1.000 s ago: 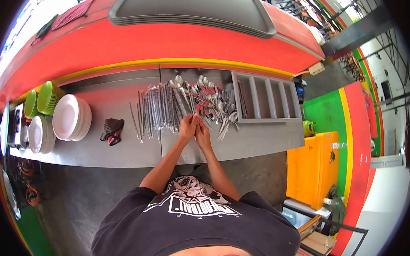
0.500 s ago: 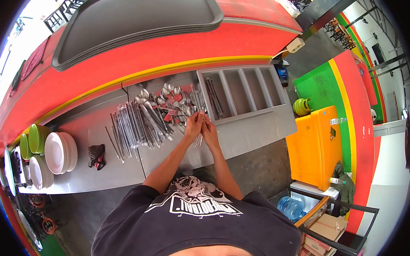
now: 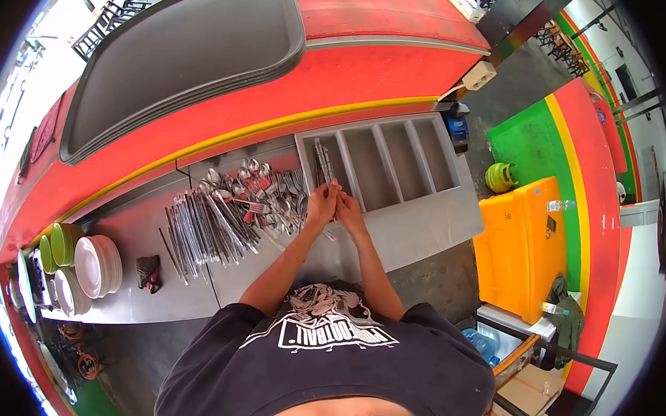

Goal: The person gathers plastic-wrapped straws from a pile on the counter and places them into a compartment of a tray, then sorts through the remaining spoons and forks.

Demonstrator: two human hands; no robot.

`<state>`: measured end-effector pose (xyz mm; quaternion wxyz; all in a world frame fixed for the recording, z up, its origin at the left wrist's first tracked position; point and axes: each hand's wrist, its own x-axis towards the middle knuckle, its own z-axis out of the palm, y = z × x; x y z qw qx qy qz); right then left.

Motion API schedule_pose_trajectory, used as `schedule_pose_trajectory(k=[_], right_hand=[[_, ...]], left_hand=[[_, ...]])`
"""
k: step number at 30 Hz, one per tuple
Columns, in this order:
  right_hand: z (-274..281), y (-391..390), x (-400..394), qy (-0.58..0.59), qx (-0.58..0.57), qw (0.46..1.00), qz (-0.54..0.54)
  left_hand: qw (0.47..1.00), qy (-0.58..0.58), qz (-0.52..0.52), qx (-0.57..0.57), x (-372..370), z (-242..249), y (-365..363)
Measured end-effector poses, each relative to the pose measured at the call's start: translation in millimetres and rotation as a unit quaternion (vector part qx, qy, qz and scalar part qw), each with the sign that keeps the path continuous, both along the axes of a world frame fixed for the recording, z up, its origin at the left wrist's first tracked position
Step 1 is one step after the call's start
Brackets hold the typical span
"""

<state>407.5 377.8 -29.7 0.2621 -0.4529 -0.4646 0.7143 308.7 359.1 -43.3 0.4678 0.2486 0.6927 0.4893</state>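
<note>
My left hand [image 3: 320, 204] and my right hand [image 3: 347, 210] are together at the front left corner of a grey divided tray [image 3: 383, 207]. Both have their fingers closed around a wrapped cutlery bundle [image 3: 329, 236], largely hidden by the fingers. In the tray's leftmost compartment lie other wrapped bundles [image 3: 322, 161]. Left of my hands is a loose pile of spoons and forks [image 3: 263, 197], some with red wrapping. Further left, many long wrapped bundles [image 3: 207, 228] lie side by side on the steel counter [image 3: 300, 272].
White plates [image 3: 98, 267] and green bowls [image 3: 65, 244] are stacked at the counter's left end, near a dark crumpled cloth [image 3: 148, 273]. Large dark trays [image 3: 183, 60] rest on the red ledge above. A yellow-orange bin [image 3: 521, 250] stands at the right.
The view has shifted, and the divided tray and cutlery now appear further left. My hands, still together, are now over the tray's front left corner, closer to its leftmost compartment.
</note>
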Motion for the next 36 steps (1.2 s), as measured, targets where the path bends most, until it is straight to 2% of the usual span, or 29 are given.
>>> schedule_pose_trajectory(k=[3, 6, 9, 12, 15, 18, 21, 24, 25, 28, 29, 32, 33, 36], right_hand=[[-4, 10, -1, -0.009, 0.003, 1.0, 0.021], [-18, 13, -3, -0.018, -0.009, 0.999, 0.031], [-39, 15, -5, -0.115, 0.086, 0.989, 0.026], [-25, 8, -9, -0.144, 0.162, 0.975, -0.047], [-39, 6, -8, -0.271, 0.396, 0.875, -0.074], [-34, -2, -11, -0.257, 0.4, 0.875, -0.086], [-15, -16, -26, -0.229, 0.458, 0.854, -0.092], [8, -43, -59, -0.201, 0.413, 0.882, -0.106], [4, -50, -70, -0.193, 0.43, 0.876, -0.104], [1, -81, -108, -0.135, 0.377, 0.914, -0.061], [-2, -92, -121, -0.153, 0.404, 0.901, -0.037], [4, -132, -161, -0.078, 0.317, 0.945, 0.007], [-5, -139, -171, -0.091, 0.346, 0.933, 0.046], [-9, -170, -199, -0.083, 0.298, 0.946, 0.098]], left_hand=[[0.996, 0.084, -0.005, 0.005, -4, -7, 9], [0.993, 0.108, -0.038, -0.039, -9, -4, 9], [0.996, 0.07, -0.046, -0.031, -15, -14, 7], [0.994, 0.108, -0.023, 0.008, -17, -33, 3], [0.994, 0.099, -0.036, 0.016, -17, -34, -4], [0.994, 0.085, -0.03, 0.062, -23, -33, -22], [0.988, -0.014, 0.034, 0.151, -37, -35, -41], [0.988, 0.006, 0.082, 0.13, -66, -15, -72], [0.984, 0.012, 0.114, 0.133, -77, -14, -82], [0.969, 0.11, 0.184, 0.126, -118, -18, -116], [0.966, 0.095, 0.209, 0.119, -132, -22, -128], [0.928, 0.252, 0.273, 0.044, -171, 0, -169], [0.912, 0.27, 0.306, 0.047, -185, -21, -177], [0.867, 0.395, 0.305, 0.01, -210, -21, -213]])
